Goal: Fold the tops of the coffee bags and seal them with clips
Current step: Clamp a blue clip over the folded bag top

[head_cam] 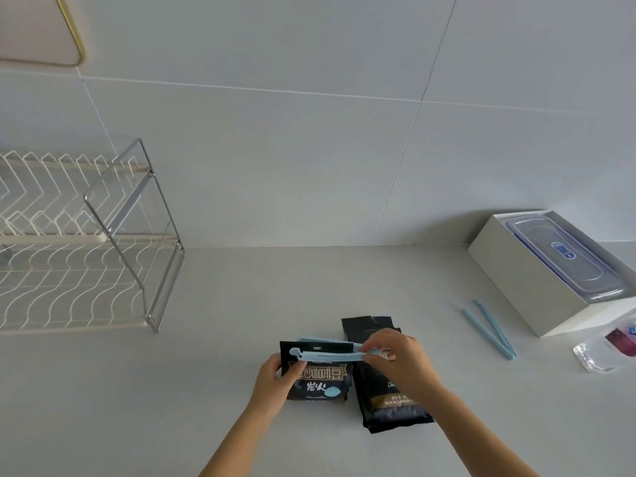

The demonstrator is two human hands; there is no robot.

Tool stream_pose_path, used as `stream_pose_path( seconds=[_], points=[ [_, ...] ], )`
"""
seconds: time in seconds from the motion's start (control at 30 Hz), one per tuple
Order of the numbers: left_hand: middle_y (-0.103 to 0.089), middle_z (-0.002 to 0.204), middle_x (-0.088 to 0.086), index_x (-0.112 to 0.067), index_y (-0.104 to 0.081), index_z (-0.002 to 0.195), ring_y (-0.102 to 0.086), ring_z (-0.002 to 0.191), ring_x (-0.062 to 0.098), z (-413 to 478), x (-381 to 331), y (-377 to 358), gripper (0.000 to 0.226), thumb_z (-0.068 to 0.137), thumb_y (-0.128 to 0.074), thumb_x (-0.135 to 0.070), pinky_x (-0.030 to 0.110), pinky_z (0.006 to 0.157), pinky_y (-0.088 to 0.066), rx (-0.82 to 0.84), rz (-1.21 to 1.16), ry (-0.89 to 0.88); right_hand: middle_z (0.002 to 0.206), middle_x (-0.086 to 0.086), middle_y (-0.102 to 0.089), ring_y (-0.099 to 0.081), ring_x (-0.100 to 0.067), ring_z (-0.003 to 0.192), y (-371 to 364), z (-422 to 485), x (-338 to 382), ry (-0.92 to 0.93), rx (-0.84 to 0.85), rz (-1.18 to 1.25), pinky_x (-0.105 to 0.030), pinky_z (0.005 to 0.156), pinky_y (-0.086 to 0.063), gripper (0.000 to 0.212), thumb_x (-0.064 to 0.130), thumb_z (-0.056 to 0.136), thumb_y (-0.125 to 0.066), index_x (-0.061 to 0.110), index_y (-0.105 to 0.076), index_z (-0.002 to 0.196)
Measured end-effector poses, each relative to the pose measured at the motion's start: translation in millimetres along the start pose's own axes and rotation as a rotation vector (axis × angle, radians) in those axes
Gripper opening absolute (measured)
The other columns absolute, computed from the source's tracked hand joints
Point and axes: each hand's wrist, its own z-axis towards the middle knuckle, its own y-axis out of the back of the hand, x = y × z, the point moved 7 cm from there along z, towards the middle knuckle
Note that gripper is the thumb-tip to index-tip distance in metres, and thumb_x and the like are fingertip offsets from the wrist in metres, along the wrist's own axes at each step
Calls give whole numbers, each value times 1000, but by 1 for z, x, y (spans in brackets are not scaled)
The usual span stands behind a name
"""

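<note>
- Two bare arms reach in from the near edge over the pale tabletop point(172, 390).
- The left hand point(275, 376) grips the left side of the small coffee bag point(318, 380). Its thumb lies on the front and its fingers curl round the edge.
- This small coffee bag is black with white and gold writing. It sits near the middle of the tabletop, a bit to the right.
- A blue clip point(327, 355) runs across the top of this bag, from its left edge to its right edge.
- The right hand point(395, 359) pinches the right end of the blue clip with its fingertips. I cannot tell if the clip is snapped closed.
- The second coffee bag point(389, 404) lies just to the right, touching the first bag. It is longer, its top is open and it has no clip on it. The right hand hides part of it.
- Further right, a spare clip point(488, 330) lies on the tabletop, open like a thin V.
- At the right edge lies a clear packet point(605, 349) with something dark red and blue in it.
- Behind the packet is a white box point(516, 280) with a clear plastic tub point(564, 259) in it.
- Far on the left stands a wire dish rack point(79, 242).
- A pale tiled wall point(309, 149) rises behind it all.
</note>
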Motion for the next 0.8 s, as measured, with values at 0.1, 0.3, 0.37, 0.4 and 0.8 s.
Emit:
stream_pose_path(
  seconds=[0.1, 0.3, 0.37, 0.4, 0.8],
  points=[
    [-69, 104, 2, -13, -61, 110, -64, 93, 6, 0, -1, 1, 29, 86, -63, -27, 10, 61, -50, -8, 6, -7, 88, 21, -64, -58, 0, 83, -4, 1, 8, 20, -19, -33, -28, 73, -54, 12, 33, 79, -69, 43, -64, 79],
    [-69, 104, 2, -12, -61, 110, -65, 92, 7, -1, 0, 0, 30, 85, -64, -28, 8, 58, -50, -4, -26, -2, 81, 16, -63, -58, 1, 77, -8, 5, 19, 32, -56, -32, -25, 66, -52, 23, 36, 75, -70, 41, -48, 79],
    [-69, 103, 1, -13, -61, 111, -65, 94, 9, -2, -1, -1, 30, 85, -64, -27, 9, 59, -51, -1, -39, -8, 80, 17, -63, -58, 1, 77, -9, 6, 21, 37, -63, -12, -24, 66, -52, 27, 34, 75, -71, 40, -46, 81],
    [-69, 102, 0, -13, -61, 111, -66, 94, 9, -2, -1, -1, 30, 85, -64, -26, 9, 59, -51, 3, -45, -13, 80, 16, -63, -58, 0, 77, -9, 7, 22, 40, -62, 1, -25, 67, -53, 28, 33, 75, -72, 40, -46, 81],
    [-71, 97, -5, -28, -62, 100, -67, 87, 0, -1, -3, 1, 15, 85, -64, -26, 11, 64, -52, 4, -32, -46, 86, 17, -63, -59, -1, 81, -14, 15, 38, 111, -20, -4, -30, 74, -56, 28, 30, 76, -72, 40, -50, 90]
  ],
)
